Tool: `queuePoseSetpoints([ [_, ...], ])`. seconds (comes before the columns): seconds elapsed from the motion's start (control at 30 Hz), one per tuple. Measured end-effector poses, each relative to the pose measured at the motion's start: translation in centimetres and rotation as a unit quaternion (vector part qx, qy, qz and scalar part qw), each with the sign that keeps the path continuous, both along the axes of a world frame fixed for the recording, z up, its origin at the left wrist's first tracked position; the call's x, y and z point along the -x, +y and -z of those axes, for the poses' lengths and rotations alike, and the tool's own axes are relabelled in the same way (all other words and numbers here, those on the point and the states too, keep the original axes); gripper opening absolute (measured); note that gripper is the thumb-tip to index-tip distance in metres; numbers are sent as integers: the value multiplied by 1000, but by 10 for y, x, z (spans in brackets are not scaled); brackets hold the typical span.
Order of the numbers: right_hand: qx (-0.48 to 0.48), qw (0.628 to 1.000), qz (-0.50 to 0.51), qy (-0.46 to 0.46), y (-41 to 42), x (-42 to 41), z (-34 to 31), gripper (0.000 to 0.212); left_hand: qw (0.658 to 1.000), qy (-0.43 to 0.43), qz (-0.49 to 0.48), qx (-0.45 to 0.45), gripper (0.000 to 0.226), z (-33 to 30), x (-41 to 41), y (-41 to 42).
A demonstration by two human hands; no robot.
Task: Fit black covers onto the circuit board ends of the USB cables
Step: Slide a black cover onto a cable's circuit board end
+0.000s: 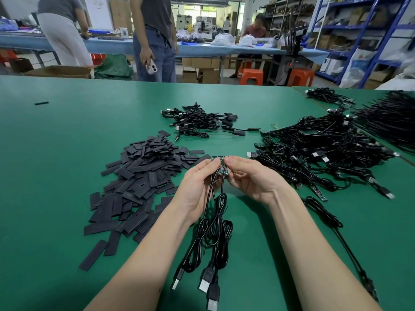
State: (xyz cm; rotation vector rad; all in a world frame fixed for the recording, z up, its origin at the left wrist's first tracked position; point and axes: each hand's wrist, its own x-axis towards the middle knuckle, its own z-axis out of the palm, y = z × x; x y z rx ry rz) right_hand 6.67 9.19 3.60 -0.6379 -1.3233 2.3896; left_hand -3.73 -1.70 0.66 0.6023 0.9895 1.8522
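bare green table [67, 135] open far left, pile of covers [139, 176] blocking left of hands, cable heap [325, 151] crowding right, small bundle [202, 122] ahead, clear strip between them

I'm in an assembly workshop: green tabletop [67, 135] heaped with USB cables [325, 149], blue storage shelving [363, 41] at two o'clock.
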Motion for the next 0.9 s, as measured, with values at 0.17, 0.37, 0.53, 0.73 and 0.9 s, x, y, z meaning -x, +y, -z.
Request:
queuePoseSetpoints([
  [0.17,-15,999,-7,29,4,-9,-7,4,999,-28,11,9,12,-1,0,1],
  [0.37,-152,986,37,-48,21,-31,-36,25,967,229,-88,73,29,8,-13,8],
  [0.53,-252,959,38,-123,15,-25,-43,9,965,241,-96,33,26,5,-16,5],
  [0.73,-377,903,45,-200,10,-14,-47,3,974,217,-61,35,4,8,-17,8],
  [0.9,-445,864,29,-233,1,-5,-55,5,976,210,-25,47,22,7,-17,7],
])
